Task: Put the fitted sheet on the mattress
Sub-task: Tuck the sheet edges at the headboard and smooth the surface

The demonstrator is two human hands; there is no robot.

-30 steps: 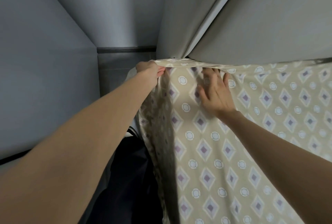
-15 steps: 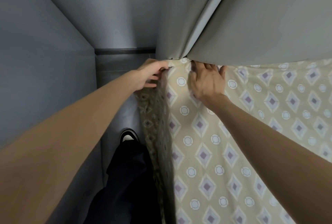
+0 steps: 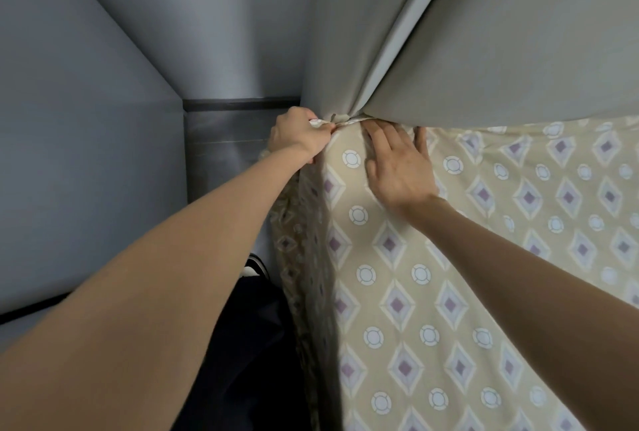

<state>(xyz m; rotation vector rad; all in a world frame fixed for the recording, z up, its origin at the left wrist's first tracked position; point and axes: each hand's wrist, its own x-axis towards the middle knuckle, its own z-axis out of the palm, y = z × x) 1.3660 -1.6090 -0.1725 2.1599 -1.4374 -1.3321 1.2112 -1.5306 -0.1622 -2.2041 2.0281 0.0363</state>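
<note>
The fitted sheet (image 3: 449,292) is beige with purple diamonds and white rings. It covers the top of the mattress and hangs down its left side (image 3: 304,257). At the far left corner of the bed my left hand (image 3: 299,136) grips a bunched bit of the sheet's edge. My right hand (image 3: 397,164) lies flat on the sheet just right of that corner, fingers straight and pointing toward the headboard. The mattress itself is hidden under the sheet.
A grey padded headboard (image 3: 501,50) rises right behind the corner, with a fold running down to it. A grey wall (image 3: 86,154) stands close on the left, leaving a narrow gap of floor (image 3: 221,154). My dark trousers (image 3: 249,344) and a shoe fill that gap.
My left hand has closed tighter on the sheet's corner edge and pulled it up to the headboard. My right hand has flattened out on the sheet, slightly further right.
</note>
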